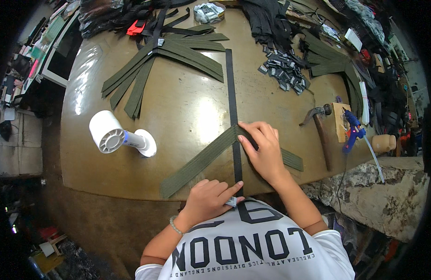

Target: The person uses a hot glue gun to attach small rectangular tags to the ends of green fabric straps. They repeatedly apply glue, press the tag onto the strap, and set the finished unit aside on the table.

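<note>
A long black webbing strap runs down the middle of the table toward me. Across it lies a folded olive-green ribbed webbing strip, bent into an upside-down V with its peak on the black strap. My right hand presses thumb and index finger on that peak, partly covering the right leg of the V. At the table's near edge, my left hand has index finger and thumb at the black strap's lower end. A small pale label shows between those fingers; the other fingers are curled.
A white handheld fan lies left. Olive straps are bundled at the back, near a bag of labels. Dark labels are heaped back right. A hammer and a blue glue gun lie to the right.
</note>
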Action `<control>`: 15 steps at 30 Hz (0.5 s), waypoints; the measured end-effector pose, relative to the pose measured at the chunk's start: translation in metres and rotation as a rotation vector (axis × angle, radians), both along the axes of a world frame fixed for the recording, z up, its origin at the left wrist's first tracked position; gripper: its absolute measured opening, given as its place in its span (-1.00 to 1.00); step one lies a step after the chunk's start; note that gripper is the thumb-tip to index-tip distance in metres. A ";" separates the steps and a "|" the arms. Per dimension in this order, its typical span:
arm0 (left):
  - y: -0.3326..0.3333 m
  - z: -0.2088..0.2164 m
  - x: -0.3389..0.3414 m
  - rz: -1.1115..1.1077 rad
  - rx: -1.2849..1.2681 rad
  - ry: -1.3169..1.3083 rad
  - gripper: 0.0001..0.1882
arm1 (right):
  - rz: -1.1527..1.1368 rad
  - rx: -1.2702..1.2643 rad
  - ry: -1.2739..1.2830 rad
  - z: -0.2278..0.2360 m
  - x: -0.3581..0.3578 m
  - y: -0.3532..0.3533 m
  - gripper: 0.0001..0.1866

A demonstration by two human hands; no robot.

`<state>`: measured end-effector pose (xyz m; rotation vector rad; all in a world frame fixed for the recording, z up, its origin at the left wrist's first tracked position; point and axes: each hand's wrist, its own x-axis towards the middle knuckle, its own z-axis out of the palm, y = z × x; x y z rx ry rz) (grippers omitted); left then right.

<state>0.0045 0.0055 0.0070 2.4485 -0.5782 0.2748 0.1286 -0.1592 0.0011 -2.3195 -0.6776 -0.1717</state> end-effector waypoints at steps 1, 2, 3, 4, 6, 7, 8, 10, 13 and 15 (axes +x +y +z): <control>0.001 0.005 0.001 -0.008 -0.020 0.061 -0.61 | 0.007 -0.024 -0.005 0.001 -0.001 0.000 -0.69; 0.002 0.009 0.003 -0.022 -0.040 0.119 -0.61 | 0.017 -0.052 -0.004 0.001 -0.003 0.000 -0.68; 0.003 0.015 0.005 -0.036 -0.054 0.198 -0.62 | 0.022 -0.117 -0.082 0.002 -0.004 0.001 -0.67; 0.004 0.020 0.007 -0.027 -0.102 0.208 -0.63 | 0.030 -0.185 -0.155 0.003 -0.006 0.003 -0.66; 0.005 0.026 0.016 -0.010 -0.173 0.267 -0.65 | 0.013 -0.292 -0.312 0.007 -0.007 0.008 -0.61; 0.005 0.026 0.024 0.073 -0.192 0.205 -0.65 | 0.072 -0.332 -0.267 0.010 -0.007 0.011 -0.60; 0.005 0.025 0.033 0.155 -0.203 0.141 -0.64 | 0.114 -0.365 -0.208 0.013 -0.005 0.012 -0.59; 0.005 0.019 0.049 0.280 -0.159 0.103 -0.60 | 0.215 -0.266 0.070 0.023 -0.001 0.005 -0.62; 0.005 0.010 0.059 0.370 -0.049 0.154 -0.56 | 0.062 0.063 -0.022 0.032 0.008 -0.041 -0.70; 0.005 0.008 0.056 0.373 -0.048 0.195 -0.60 | -0.438 0.347 0.037 0.033 0.001 -0.098 -0.80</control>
